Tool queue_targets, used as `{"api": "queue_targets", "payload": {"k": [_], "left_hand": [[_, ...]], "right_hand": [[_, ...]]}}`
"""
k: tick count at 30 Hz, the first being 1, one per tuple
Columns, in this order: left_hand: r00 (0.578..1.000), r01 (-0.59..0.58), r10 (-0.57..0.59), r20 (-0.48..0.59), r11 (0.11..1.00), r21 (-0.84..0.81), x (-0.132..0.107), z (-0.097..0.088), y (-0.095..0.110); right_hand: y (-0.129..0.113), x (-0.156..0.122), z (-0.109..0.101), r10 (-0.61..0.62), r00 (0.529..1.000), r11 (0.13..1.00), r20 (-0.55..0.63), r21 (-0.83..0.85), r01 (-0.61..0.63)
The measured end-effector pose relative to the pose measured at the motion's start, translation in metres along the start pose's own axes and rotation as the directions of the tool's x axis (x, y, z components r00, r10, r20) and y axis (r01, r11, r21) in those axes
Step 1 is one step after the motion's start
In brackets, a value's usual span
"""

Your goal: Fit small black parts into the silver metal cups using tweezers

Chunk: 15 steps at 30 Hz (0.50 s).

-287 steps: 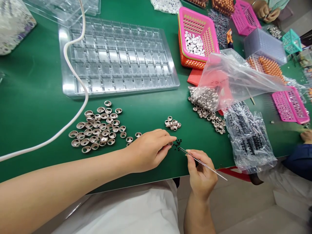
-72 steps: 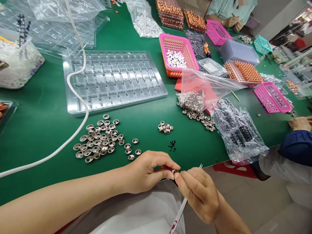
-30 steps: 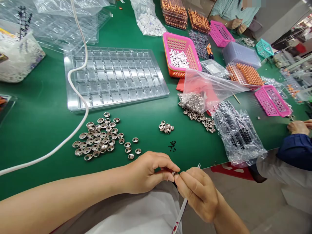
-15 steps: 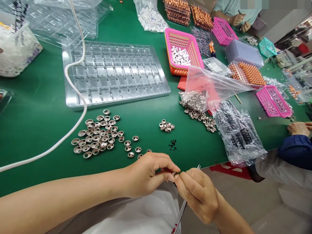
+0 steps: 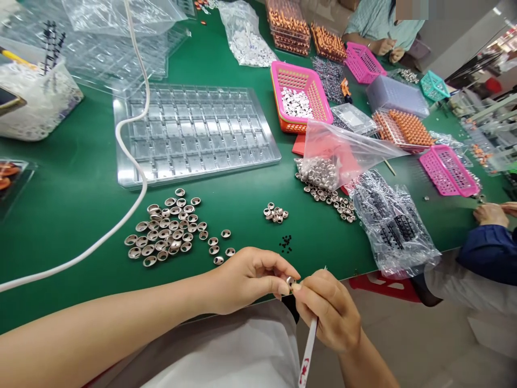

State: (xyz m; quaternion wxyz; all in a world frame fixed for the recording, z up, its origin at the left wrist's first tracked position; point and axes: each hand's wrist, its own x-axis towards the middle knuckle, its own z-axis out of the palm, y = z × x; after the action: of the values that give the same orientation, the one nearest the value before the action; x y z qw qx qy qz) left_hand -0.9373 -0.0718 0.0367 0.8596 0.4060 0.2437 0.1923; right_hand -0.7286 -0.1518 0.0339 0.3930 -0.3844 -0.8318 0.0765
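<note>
Thumb and fingertips of my left hand (image 5: 252,280) pinch a small silvery metal ring cap (image 5: 290,281) close to the table's front edge. My right hand (image 5: 333,310) is closed around white, red-marked tweezers (image 5: 309,347), their pointed tip sticking out above the knuckles. Its thumb and forefinger also meet the cap; whether a small part sits between them is hidden. Just beyond my hands lie tiny black pieces (image 5: 286,243) and a small cluster of metal caps (image 5: 276,213). A larger heap of the same caps (image 5: 165,231) spreads to the left.
A clear compartment tray (image 5: 197,129) lies behind the caps, crossed by a white cable (image 5: 121,213). On the right are a pink basket (image 5: 319,89) of white pieces, a bag of caps (image 5: 321,171) and bagged black parts (image 5: 388,221). Other people's hands (image 5: 490,214) work farther right.
My right hand has turned slightly, and the tweezers' handle stands out more below it. The metal cap shows more clearly between my fingertips. The camera view has shifted a little.
</note>
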Motion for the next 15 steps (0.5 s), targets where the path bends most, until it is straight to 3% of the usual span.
{"api": "queue_targets", "payload": {"k": [6, 15], "left_hand": [[0.999, 0.025, -0.021, 0.034, 0.991, -0.130, 0.002, -0.002, 0.000], [0.997, 0.038, -0.028, 0.073, 0.988, -0.147, 0.002, -0.004, -0.002]], "right_hand": [[-0.008, 0.006, 0.010, 0.091, 0.983, 0.995, -0.157, 0.049, -0.084], [-0.010, 0.006, 0.013, 0.139, 0.971, 0.988, -0.197, 0.090, -0.123]]}}
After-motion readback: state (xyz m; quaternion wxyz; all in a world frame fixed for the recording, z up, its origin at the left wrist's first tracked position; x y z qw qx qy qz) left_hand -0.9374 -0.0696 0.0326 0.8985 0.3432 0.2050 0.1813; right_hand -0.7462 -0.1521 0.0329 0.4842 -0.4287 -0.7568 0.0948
